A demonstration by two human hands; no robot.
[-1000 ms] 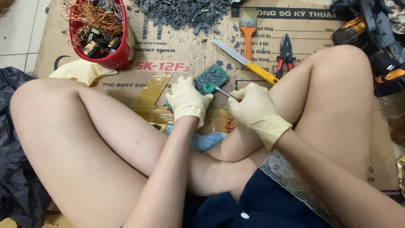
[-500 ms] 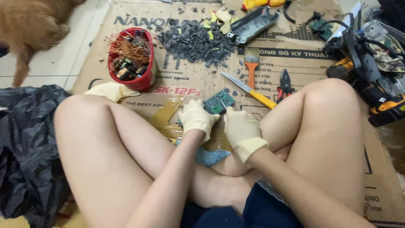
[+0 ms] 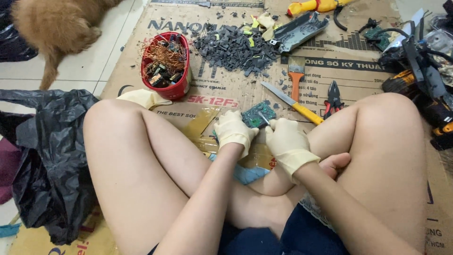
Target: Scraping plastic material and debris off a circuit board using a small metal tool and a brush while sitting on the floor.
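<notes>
Left hand (image 3: 232, 131) in a pale glove, clamped on the near-left edge of a green circuit board (image 3: 258, 114) — long axis running lower-left to upper-right, tilted above the cardboard (image 3: 212, 89). Right hand (image 3: 284, 140) closed around a thin metal tool (image 3: 265, 120) touching the board. Beyond — red bowl (image 3: 181, 87) filled with copper wire and small parts.

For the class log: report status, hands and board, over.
Left hand holds the green board. Right hand puts a thin tool to it. Knife, brush, pliers lie beyond, nothing between.
</notes>
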